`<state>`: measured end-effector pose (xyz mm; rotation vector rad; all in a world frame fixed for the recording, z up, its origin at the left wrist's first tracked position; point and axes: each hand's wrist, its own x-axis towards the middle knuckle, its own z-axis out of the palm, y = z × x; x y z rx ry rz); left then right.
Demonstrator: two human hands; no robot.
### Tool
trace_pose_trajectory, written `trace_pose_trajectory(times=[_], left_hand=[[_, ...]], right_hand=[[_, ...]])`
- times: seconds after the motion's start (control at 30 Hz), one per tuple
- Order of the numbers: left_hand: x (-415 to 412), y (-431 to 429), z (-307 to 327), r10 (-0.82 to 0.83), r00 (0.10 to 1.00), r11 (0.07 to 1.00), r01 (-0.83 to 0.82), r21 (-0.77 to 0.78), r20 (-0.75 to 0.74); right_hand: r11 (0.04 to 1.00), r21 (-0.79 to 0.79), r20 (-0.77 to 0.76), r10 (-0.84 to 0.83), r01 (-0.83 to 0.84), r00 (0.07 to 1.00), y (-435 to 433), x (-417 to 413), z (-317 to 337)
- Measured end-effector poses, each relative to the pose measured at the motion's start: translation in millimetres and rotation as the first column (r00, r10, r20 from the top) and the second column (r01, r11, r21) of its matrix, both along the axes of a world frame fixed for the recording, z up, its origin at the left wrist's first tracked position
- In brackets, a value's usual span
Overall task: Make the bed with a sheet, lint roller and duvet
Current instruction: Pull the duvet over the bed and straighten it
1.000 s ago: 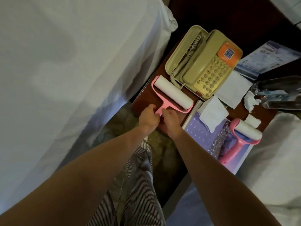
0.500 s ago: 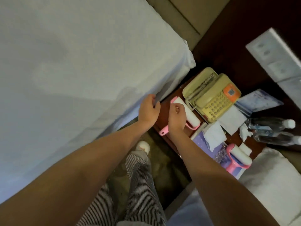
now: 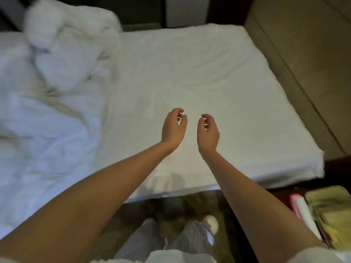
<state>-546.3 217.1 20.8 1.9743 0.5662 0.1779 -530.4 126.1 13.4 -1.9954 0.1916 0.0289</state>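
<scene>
Left hand (image 3: 173, 130) and right hand (image 3: 208, 134) have let go of the lint roller (image 3: 303, 211), now lying well right of the fingers, beside a phone (image 3: 330, 211). Head view: both hands hover over the white sheet (image 3: 209, 73), fingers loosely curled, apart, holding nothing. Duvet (image 3: 47, 111) bunched well left of the fingers.

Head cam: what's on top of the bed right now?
A white sheet spread flat, with a crumpled duvet heaped at image left. The left hand and right hand are above the sheet, empty. The mattress and anything under the duvet are covered.
</scene>
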Motion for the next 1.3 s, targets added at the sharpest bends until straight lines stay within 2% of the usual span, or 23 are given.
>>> trace_pose_trajectory(times=[0.13, 0.23, 0.33, 0.43, 0.53, 0.67, 0.87, 0.93, 1.0, 1.1, 1.13, 1.23, 1.3], left_hand=[[-36.7, 126.5, 26.4, 0.211, 0.977, 0.977, -0.212, 0.018, 0.025], [-62.1, 198.4, 40.4, 0.362, 0.932, 0.932, -0.362, -0.012, 0.018], [-87.7, 262.1, 51.9, 0.489, 0.872, 0.872, -0.489, -0.027, -0.002], [-114.2, 330.3, 62.0, 0.62, 0.784, 0.784, -0.62, -0.002, -0.039], [-141.5, 402.3, 70.8, 0.729, 0.682, 0.684, -0.728, 0.04, -0.059], [-182.1, 482.0, 74.1, 0.842, 0.534, 0.536, -0.844, 0.018, -0.073], [-253.4, 577.4, 46.5, 0.913, 0.392, 0.389, -0.92, -0.045, -0.111], [-279.9, 613.4, 37.5, 0.918, 0.371, 0.371, -0.928, -0.03, -0.139], [-307.1, 653.2, 27.4, 0.913, 0.378, 0.386, -0.922, 0.026, -0.151], [-354.3, 713.4, 7.6, 0.907, 0.386, 0.396, -0.918, 0.032, -0.168], [-373.2, 730.9, -0.2, 0.907, 0.373, 0.385, -0.922, 0.029, -0.197], [-417.9, 789.2, -23.7, 0.91, 0.312, 0.339, -0.939, 0.057, -0.273], [-438.2, 823.6, -39.7, 0.926, 0.187, 0.227, -0.97, 0.088, -0.328]], right_hand=[[0.962, 0.072, 0.011, 0.265, -0.265, 0.964, 130.7, -19.9, 29.0], [0.885, 0.107, 0.009, 0.455, -0.453, 0.891, 205.0, -34.9, 43.0], [0.77, 0.134, -0.095, 0.637, -0.624, 0.765, 272.4, -35.6, 53.2], [0.621, 0.232, -0.223, 0.783, -0.749, 0.58, 337.5, -30.5, 65.4], [0.504, 0.239, -0.205, 0.862, -0.83, 0.464, 401.4, -31.5, 80.4], [0.382, 0.275, -0.21, 0.919, -0.883, 0.332, 482.1, -52.0, 92.5], [0.217, 0.253, -0.266, 0.953, -0.943, 0.148, 589.8, -120.3, 77.6], [0.202, 0.221, -0.283, 0.949, -0.954, 0.135, 630.5, -145.0, 64.1], [0.232, 0.203, -0.292, 0.942, -0.951, 0.167, 677.1, -169.9, 46.6], [0.208, 0.015, -0.323, 0.927, -0.978, 0.192, 750.4, -207.2, 20.2], [0.227, -0.03, -0.357, 0.907, -0.973, 0.223, 769.0, -221.2, 13.5], [0.231, -0.104, -0.416, 0.874, -0.967, 0.253, 824.4, -251.6, -1.7], [0.192, -0.221, -0.481, 0.831, -0.956, 0.278, 853.6, -262.5, -11.9]])
